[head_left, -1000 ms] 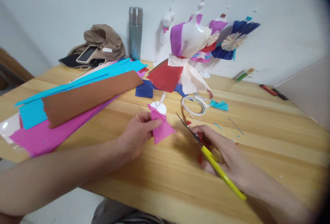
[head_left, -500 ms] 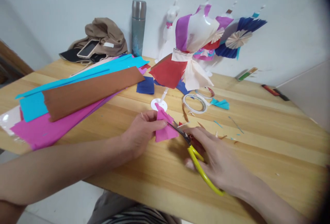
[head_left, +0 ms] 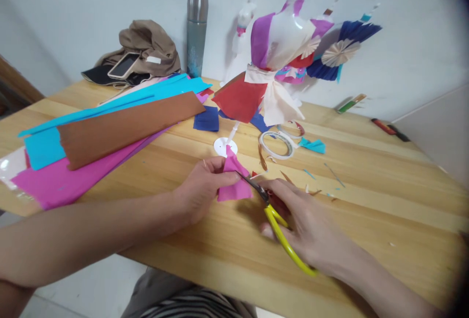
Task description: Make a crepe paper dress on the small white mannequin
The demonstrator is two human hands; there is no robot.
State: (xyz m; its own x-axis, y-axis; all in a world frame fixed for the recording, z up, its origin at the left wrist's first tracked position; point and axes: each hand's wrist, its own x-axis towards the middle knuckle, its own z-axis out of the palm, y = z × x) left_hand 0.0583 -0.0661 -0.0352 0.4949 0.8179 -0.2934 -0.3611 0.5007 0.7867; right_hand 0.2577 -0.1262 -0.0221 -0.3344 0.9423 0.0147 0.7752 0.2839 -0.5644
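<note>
A small piece of pink crepe paper [head_left: 234, 191] is pinched between the thumb and fingers of my left hand [head_left: 203, 186]. My right hand [head_left: 302, 220] grips scissors with yellow handles [head_left: 286, 242], and their dark blades lie across the pink paper near my left thumb. The blades look closed or almost closed. Just behind stands a miniature white dress form [head_left: 286, 39] on a round white base [head_left: 221, 146]. It wears purple strips, a red skirt piece [head_left: 240, 98] and a cream bow [head_left: 280, 100].
Long crepe sheets, with a brown one [head_left: 132, 130] on top, lie at left. Tape rolls [head_left: 261, 144], a teal scrap [head_left: 312, 145] and paper bits lie at right. A bottle [head_left: 197, 39], a cap with a phone [head_left: 123, 65] and other dress forms stand along the wall.
The scissor blades have closed further on the pink paper, their tips near my left thumb. Both hands hold nearly the same places; the whole view has shifted slightly.
</note>
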